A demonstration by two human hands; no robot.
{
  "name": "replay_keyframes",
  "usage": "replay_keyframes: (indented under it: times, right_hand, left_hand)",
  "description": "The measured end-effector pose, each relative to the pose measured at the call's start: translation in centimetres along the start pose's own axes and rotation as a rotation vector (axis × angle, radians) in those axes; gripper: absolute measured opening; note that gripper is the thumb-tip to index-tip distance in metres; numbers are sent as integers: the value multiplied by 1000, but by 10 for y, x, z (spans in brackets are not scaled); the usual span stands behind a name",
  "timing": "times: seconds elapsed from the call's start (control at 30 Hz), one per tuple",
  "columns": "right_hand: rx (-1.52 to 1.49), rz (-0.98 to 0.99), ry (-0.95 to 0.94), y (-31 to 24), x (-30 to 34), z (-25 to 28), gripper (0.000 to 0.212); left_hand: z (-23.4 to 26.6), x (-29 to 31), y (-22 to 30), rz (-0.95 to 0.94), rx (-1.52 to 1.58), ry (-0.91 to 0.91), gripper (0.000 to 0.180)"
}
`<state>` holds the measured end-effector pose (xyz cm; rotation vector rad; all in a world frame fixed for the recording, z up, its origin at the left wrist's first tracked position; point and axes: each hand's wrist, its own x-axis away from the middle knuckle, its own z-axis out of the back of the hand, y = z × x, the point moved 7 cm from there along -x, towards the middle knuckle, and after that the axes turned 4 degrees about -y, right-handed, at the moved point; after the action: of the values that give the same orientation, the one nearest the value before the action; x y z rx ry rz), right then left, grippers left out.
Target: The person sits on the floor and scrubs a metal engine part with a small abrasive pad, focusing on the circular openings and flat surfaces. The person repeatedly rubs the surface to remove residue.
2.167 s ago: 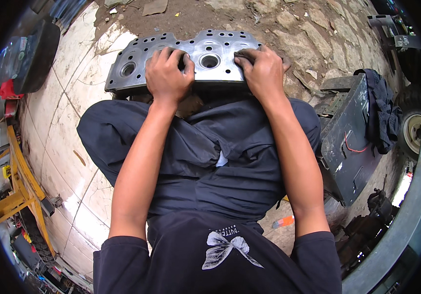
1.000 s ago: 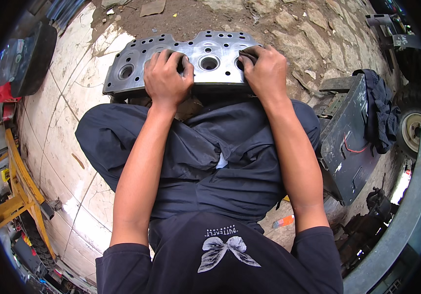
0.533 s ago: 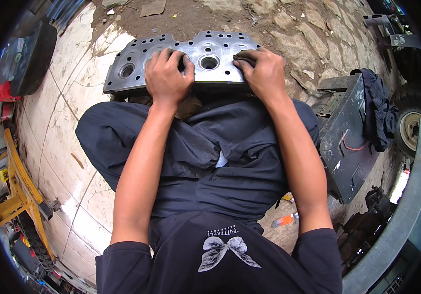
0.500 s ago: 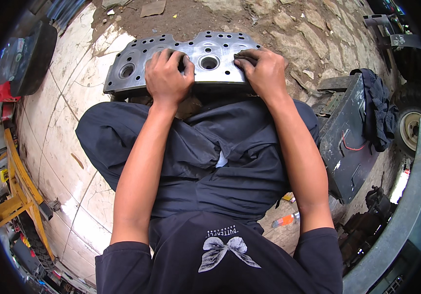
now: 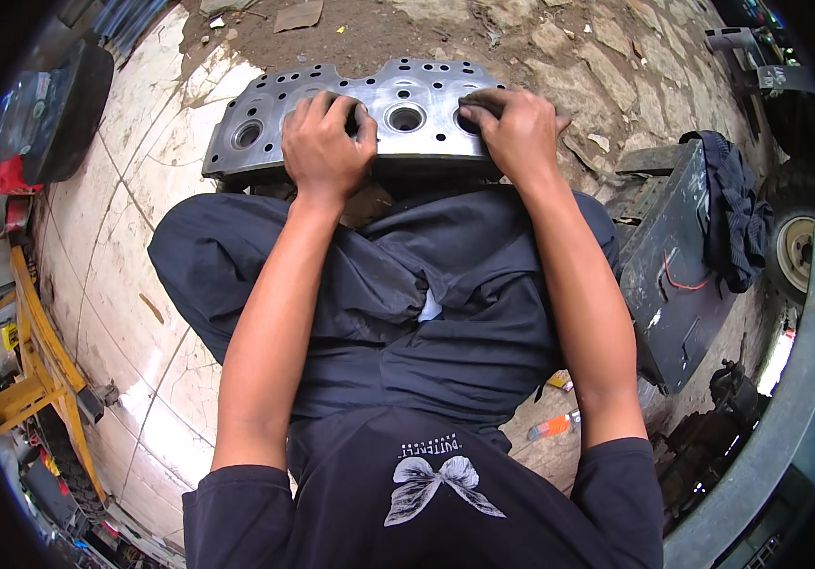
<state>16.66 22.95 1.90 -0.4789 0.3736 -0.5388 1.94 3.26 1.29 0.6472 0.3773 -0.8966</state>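
A grey metal cylinder head [image 5: 398, 136] lies in front of my crossed legs, its flat machined face up, with round valve ports and many small holes. My left hand [image 5: 324, 142] rests on it left of the middle port, fingers curled down onto the metal. A dark opening shows between its thumb and forefinger. Over the right end is my right hand [image 5: 518, 133], thumb and fingers closed together at the edge of a dark port. Whatever its blackened fingertips may hold is hidden.
A dark metal box [image 5: 678, 275] with a striped cloth [image 5: 735, 213] over it stands at right, near a wheel [image 5: 796, 251]. An orange-handled tool [image 5: 552, 426] lies by my right thigh. Yellow metal framework [image 5: 42, 365] is at left on pale tiles; dirt and stones lie beyond.
My right hand has shifted slightly to the right along the cylinder head, its fingers moving at the right port. My left hand keeps its place.
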Motion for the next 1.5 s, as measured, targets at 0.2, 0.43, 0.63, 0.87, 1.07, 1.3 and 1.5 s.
replay_keyframes:
  times: [0.2, 0.43, 0.63, 0.87, 1.07, 1.3, 1.5]
  right_hand:
    - [38, 19, -16, -14, 2, 1, 22]
    - [-18, -24, -112, -13, 9, -1, 22]
    - [40, 4, -87, -15, 8, 3, 27]
    - [-410, -231, 122, 22, 4, 46, 29]
    - [-584, -293, 341, 45, -11, 48, 35]
    - [-568, -341, 361, 44, -19, 56, 33]
    - [-581, -317, 339, 30, -23, 55, 32]
  left_hand:
    - [0, 0, -3, 3, -15, -1, 13]
    - [-1, 4, -3, 10, -28, -32, 14]
    - [-3, 3, -6, 41, -33, -83, 17]
    - [-3, 4, -5, 26, -13, -92, 15]
    - [-2, -4, 0, 50, 17, -144, 20]
    - [-22, 17, 85, -7, 123, -597, 67]
    - [-46, 19, 117, -121, -22, -634, 83]
